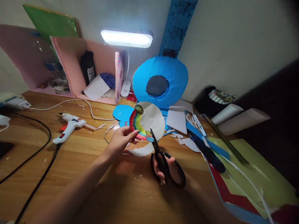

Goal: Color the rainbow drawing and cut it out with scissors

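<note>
A round white paper [154, 116] bears a coloured rainbow [140, 124] with a small cloud at each end. My left hand [122, 137] pinches the rainbow's lower left edge. In my right hand [167, 171] are black scissors [161, 155], fingers through the handles. Their blades point up and away, beside the lower cloud, and look nearly closed. Under the rainbow, a curved strip of white paper [142, 151] shows; whether it is joined to the round paper I cannot tell.
A glue gun [72, 126] lies left on the wooden table [81, 171]. Behind stand a lamp [127, 39], a pink shelf [77, 65] and a blue ring [177, 76]. Paper scraps, a dark-handled tool [207, 152] and yellow sheets [254, 168] lie right.
</note>
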Action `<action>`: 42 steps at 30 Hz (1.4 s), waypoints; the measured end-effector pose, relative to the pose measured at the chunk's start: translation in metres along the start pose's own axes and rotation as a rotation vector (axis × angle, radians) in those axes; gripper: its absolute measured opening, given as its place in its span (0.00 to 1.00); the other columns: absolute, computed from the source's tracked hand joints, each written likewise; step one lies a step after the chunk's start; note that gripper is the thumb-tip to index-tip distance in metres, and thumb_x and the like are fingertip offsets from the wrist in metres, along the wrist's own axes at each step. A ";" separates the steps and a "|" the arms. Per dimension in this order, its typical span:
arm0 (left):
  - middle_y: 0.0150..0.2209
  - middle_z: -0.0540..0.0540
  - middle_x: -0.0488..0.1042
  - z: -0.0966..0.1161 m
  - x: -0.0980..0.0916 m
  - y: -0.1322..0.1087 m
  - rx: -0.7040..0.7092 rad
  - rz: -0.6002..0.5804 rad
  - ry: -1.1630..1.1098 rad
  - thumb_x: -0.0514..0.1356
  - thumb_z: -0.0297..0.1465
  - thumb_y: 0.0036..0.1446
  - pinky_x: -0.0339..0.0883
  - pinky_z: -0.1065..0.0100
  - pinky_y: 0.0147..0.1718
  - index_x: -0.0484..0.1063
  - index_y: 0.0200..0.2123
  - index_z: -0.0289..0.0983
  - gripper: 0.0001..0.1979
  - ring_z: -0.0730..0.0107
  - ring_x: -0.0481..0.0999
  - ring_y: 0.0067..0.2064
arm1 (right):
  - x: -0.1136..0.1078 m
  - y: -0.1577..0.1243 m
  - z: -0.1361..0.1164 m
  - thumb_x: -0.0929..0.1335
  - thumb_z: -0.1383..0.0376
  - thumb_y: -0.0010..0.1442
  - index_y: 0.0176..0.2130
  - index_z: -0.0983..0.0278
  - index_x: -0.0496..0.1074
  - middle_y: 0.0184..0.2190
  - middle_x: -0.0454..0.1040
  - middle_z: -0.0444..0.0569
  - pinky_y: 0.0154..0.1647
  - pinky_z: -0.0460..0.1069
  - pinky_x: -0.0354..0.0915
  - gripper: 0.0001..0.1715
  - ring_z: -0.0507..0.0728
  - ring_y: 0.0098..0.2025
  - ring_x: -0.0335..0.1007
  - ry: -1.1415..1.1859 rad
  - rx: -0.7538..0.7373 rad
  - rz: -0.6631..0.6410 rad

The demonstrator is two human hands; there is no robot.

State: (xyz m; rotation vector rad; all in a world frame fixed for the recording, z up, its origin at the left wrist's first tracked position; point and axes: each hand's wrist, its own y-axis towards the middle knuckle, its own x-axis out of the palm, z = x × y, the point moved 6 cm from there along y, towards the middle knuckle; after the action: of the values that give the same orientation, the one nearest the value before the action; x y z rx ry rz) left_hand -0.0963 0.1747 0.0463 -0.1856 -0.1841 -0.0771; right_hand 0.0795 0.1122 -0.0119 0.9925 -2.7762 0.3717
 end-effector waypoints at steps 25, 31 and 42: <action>0.25 0.48 0.77 0.000 -0.001 -0.001 0.001 0.012 -0.026 0.69 0.45 0.40 0.72 0.68 0.31 0.72 0.27 0.35 0.20 0.71 0.74 0.26 | -0.002 -0.001 0.000 0.56 0.29 0.47 0.33 0.64 0.62 0.17 0.60 0.37 0.12 0.42 0.55 0.42 0.45 0.13 0.51 -0.105 0.019 0.007; 0.28 0.46 0.79 -0.012 0.005 -0.001 -0.059 -0.027 -0.054 0.70 0.47 0.40 0.72 0.68 0.34 0.74 0.30 0.34 0.22 0.69 0.77 0.28 | 0.002 0.001 -0.003 0.57 0.29 0.47 0.32 0.63 0.61 0.15 0.58 0.36 0.11 0.42 0.54 0.41 0.46 0.12 0.51 -0.131 0.003 0.018; 0.27 0.45 0.79 -0.013 0.019 -0.011 -0.107 -0.073 -0.053 0.70 0.41 0.43 0.71 0.70 0.30 0.74 0.29 0.34 0.17 0.69 0.78 0.27 | 0.009 0.002 0.006 0.55 0.27 0.44 0.34 0.65 0.64 0.16 0.60 0.37 0.14 0.43 0.58 0.46 0.47 0.13 0.54 0.052 0.037 -0.047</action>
State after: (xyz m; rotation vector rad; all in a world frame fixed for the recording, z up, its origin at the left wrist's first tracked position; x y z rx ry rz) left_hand -0.0760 0.1607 0.0395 -0.2877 -0.2398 -0.1546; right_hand 0.0712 0.1068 -0.0164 1.0390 -2.7046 0.4374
